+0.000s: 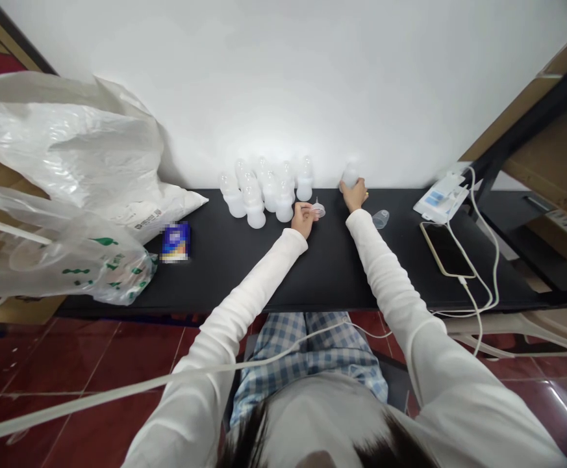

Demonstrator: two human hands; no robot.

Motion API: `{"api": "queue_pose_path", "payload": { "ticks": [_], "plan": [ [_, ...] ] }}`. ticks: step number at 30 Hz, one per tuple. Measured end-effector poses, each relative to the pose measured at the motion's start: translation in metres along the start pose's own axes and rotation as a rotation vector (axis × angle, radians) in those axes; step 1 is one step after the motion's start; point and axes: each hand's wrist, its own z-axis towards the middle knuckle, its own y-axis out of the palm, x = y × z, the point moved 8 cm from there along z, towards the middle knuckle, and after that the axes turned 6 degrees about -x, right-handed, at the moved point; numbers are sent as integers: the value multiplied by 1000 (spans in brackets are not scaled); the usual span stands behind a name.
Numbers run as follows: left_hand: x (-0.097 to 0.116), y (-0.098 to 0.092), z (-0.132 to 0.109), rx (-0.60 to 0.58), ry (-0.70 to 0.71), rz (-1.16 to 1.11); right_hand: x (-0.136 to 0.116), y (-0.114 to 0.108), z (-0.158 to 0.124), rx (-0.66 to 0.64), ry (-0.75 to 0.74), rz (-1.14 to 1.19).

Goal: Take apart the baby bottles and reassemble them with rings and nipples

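Near the middle of the black table, my left hand (303, 219) is closed on the edge of a small clear nipple piece (318, 209). Farther right, by the wall, my right hand (355, 194) has its fingers wrapped round a white bottle (350, 174) that stands upright. Several white bottles with clear domed caps (255, 207) stand in a cluster to the left of my left hand. A loose clear cap (380, 219) lies on the table just right of my right wrist.
Large plastic bags (69, 156) and a small blue packet (175, 242) lie on the left. At the right are a white power strip (441, 197), a phone (447, 249) and cables. A white cable crosses my lap; shelving stands far right.
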Motion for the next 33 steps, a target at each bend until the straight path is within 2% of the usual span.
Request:
{"api": "queue_pose_path", "payload": {
  "ticks": [7, 9, 13, 19, 23, 29, 33],
  "plan": [
    [18, -9, -6, 82, 246, 83, -6, 16, -67, -98, -202, -98],
    [27, -10, -10, 106, 332, 94, -12, 22, -87, -165, -304, -143],
    [44, -12, -20, 149, 492, 122, -15, 25, -112, -299, -395, -187],
    [55, -21, -26, 272, 579, 145, -31, 3, -129, -296, -611, -144],
    [63, -22, -32, 323, 721, 223, -44, -20, -139, -172, -689, -57],
    [74, -4, -42, 170, 931, 495, -61, -28, -157, -78, -799, -78],
    [81, 3, -42, 37, 902, 591, -63, -31, -157, -70, -730, -86]
  ]
}}
